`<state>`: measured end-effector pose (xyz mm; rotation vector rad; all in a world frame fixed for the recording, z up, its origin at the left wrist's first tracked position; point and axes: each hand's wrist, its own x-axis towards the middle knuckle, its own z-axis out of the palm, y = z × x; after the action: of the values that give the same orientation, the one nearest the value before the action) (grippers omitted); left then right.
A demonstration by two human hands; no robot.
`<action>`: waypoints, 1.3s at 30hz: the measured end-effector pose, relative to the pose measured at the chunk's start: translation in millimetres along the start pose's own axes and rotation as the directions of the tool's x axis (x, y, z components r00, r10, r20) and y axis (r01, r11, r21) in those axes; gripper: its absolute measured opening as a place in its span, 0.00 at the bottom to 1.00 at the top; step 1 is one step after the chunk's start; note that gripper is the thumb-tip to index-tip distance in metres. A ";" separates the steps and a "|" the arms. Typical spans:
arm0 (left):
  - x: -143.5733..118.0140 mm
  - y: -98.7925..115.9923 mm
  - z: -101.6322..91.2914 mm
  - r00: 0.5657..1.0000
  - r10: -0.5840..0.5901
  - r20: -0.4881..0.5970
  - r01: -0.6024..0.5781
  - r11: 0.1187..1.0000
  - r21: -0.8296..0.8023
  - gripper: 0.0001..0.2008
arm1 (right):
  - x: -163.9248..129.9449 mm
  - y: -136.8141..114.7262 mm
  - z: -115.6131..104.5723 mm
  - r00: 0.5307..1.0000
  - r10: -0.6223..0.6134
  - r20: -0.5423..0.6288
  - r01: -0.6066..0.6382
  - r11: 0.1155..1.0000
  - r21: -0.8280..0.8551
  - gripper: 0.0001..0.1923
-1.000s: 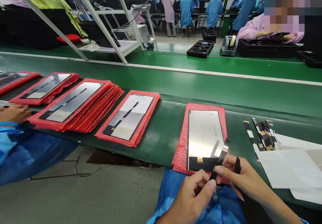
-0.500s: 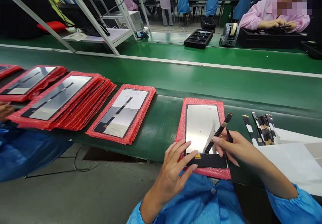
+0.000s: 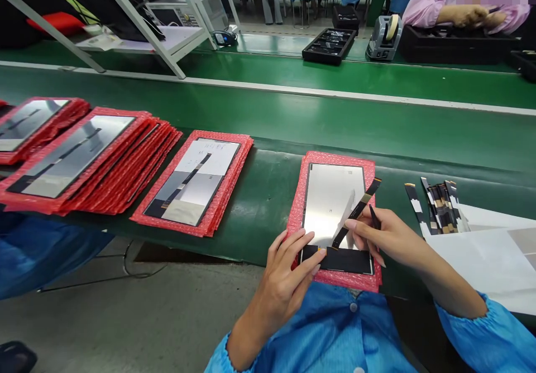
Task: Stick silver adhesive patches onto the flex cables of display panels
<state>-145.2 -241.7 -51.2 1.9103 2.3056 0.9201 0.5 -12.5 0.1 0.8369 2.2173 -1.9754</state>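
A display panel (image 3: pixel 333 200) with a bright silver back and a black lower strip lies on red bubble wrap (image 3: pixel 295 216) in front of me. My left hand (image 3: pixel 281 278) rests over its lower left corner, fingers stretched out, the index fingertip touching the black strip and covering most of a small yellow connector spot. Between the thumb and fingers of my right hand (image 3: pixel 389 236) is a black flex cable (image 3: pixel 358 210), slanted, its lower end close to the top of that strip. A dark pointed tool (image 3: pixel 374 218) also sticks out of this hand; its kind is unclear.
Several loose flex cables (image 3: pixel 443 208) and white sheets (image 3: pixel 481 261) lie at the right. To the left are wrapped panels (image 3: pixel 201 177) and a taller red stack (image 3: pixel 138 166). Beyond stand a white-framed rack (image 3: pixel 167 60), a black tray (image 3: pixel 329 46), a tape dispenser (image 3: pixel 384 38) and a person in pink.
My left index finger has moved onto the connector spot, which showed plainly before. The flex cable's lower end has shifted slightly left along the panel. The whole view has tilted down a little.
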 end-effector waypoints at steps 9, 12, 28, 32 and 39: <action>-4.2 -1.0 1.5 0.991 -0.016 -0.133 0.007 0.998 -0.066 0.25 | 17.8 -19.0 18.7 0.996 -0.028 0.085 0.045 0.977 -0.208 0.19; -5.4 -1.7 2.2 0.990 -0.025 -0.136 0.016 0.997 -0.071 0.24 | 23.8 -18.6 20.0 0.993 -0.034 0.111 0.059 0.972 -0.226 0.16; -3.8 -1.3 2.1 0.988 -0.039 -0.146 0.014 0.986 -0.168 0.15 | 31.4 -17.7 12.6 0.982 0.038 0.185 0.005 0.974 -0.227 0.15; -4.5 -1.4 1.9 0.989 -0.044 -0.140 0.021 0.987 -0.162 0.17 | 31.2 -18.1 12.8 0.983 0.038 0.179 0.005 0.972 -0.234 0.16; -4.5 -2.5 1.8 0.991 -0.040 -0.127 0.020 0.988 -0.156 0.24 | 31.6 -17.2 11.8 0.981 0.063 0.181 -0.017 0.969 -0.246 0.16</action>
<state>-145.6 -245.2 -55.4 1.8001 2.2466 1.2148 -37.4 -13.0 1.3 0.6309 2.2517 -1.6421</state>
